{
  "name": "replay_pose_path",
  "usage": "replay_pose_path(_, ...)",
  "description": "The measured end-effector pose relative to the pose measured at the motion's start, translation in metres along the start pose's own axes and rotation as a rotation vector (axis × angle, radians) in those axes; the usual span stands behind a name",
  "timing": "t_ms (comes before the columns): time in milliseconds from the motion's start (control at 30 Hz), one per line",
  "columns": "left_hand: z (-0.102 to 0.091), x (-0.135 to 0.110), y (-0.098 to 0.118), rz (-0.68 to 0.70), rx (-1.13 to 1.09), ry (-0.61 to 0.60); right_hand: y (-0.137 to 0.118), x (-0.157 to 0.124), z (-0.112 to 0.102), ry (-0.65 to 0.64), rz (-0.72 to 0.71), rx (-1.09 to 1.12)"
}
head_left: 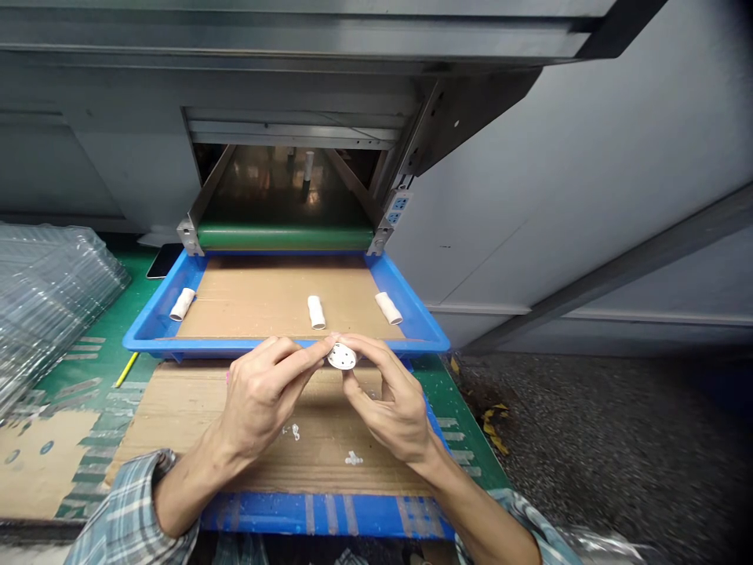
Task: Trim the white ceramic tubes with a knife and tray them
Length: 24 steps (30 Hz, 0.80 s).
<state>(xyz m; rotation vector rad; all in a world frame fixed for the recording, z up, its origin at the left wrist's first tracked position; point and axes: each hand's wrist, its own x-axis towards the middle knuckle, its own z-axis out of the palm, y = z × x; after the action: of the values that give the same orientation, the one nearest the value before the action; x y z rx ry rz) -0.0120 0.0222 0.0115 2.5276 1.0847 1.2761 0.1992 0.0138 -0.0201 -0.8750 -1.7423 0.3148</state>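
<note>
Between my two hands is a small white round piece with several dark holes in its face (342, 357). My left hand (264, 388) pinches its left edge with the fingertips, and my right hand (391, 392) grips its right side between thumb and fingers. Both hands are above a flat cardboard sheet (194, 400), close to the near rim of a blue tray (282, 345). In that cardboard-lined tray lie three short white tubes: one at the left (183, 304), one near the middle (316, 311) and one at the right (388, 308).
A green conveyor belt (285, 238) ends at the tray's far side, with a white tube (309, 166) upright on it. Clear plastic trays (52, 290), a phone (165, 260) and a yellow stick (126, 369) lie at left. A metal beam (306, 35) hangs overhead.
</note>
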Motion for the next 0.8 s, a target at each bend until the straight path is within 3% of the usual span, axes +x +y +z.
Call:
replay_pose_path(267, 0.001, 0.002, 0.001, -0.008, -0.012, 0.033, 0.002, -0.002, 0.000, 0.007, 0.024, 0.042)
replay_pose_path(400, 0.001, 0.003, 0.003, -0.105, -0.071, 0.090, 0.001, -0.004, 0.000, 0.007, 0.044, 0.067)
replay_pose_path(567, 0.002, 0.006, 0.008, -0.236, -0.394, 0.045, -0.001, -0.007, 0.000, -0.004, 0.049, 0.067)
replay_pose_path(700, 0.001, 0.010, 0.011, -0.408, -0.664, -0.015, -0.002, -0.005, -0.002, -0.051, -0.079, -0.039)
replay_pose_path(800, -0.001, 0.013, 0.009, -0.508, -0.728, -0.047, -0.002, -0.001, -0.003, -0.061, -0.181, -0.131)
